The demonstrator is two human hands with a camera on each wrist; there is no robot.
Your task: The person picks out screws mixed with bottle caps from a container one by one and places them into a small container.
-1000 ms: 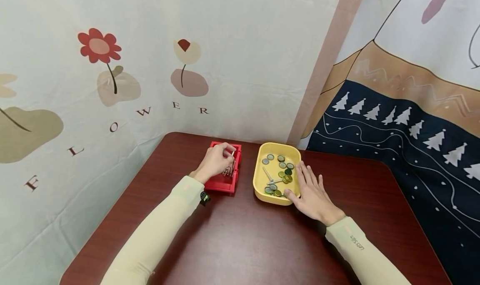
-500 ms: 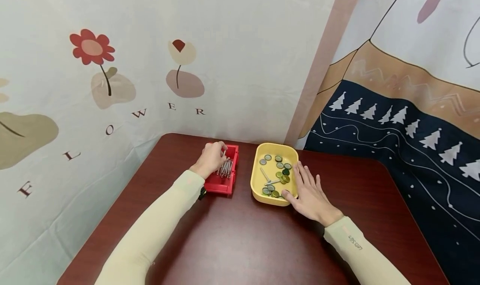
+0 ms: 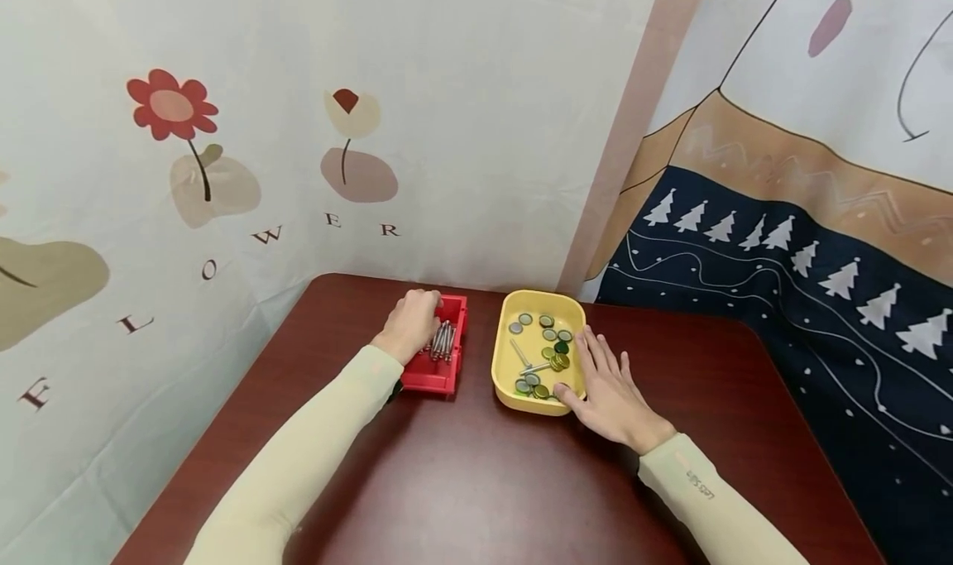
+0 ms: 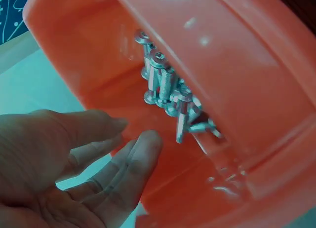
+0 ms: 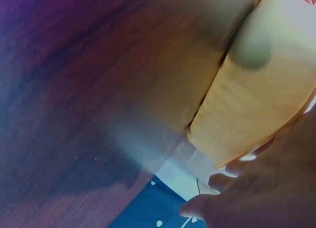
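Note:
My left hand (image 3: 411, 325) reaches over the red bin (image 3: 430, 383) at the back of the table. In the left wrist view, its thumb and fingers lie slightly apart with nothing between them. A cluster of silver bolts (image 4: 165, 85) lies in the bin, just beyond the fingertips. To the right stands a yellow tray (image 3: 506, 387) holding several round caps, some silver-grey and some gold-green (image 3: 540, 391), and a couple of loose bolts (image 3: 521, 351). My right hand (image 3: 614, 395) rests with straight fingers against the tray's right side, the thumb at its near right corner.
Both containers stand on a dark red-brown table (image 3: 476, 482), a small gap between them. Behind the table hangs a pale printed cloth (image 3: 484, 135), and a dark blue one with white trees (image 3: 715, 275) hangs at the right.
The left hand held a bolt up over the red bin; its fingers have let go, and the hand has shifted slightly left. The right hand has stayed against the tray.

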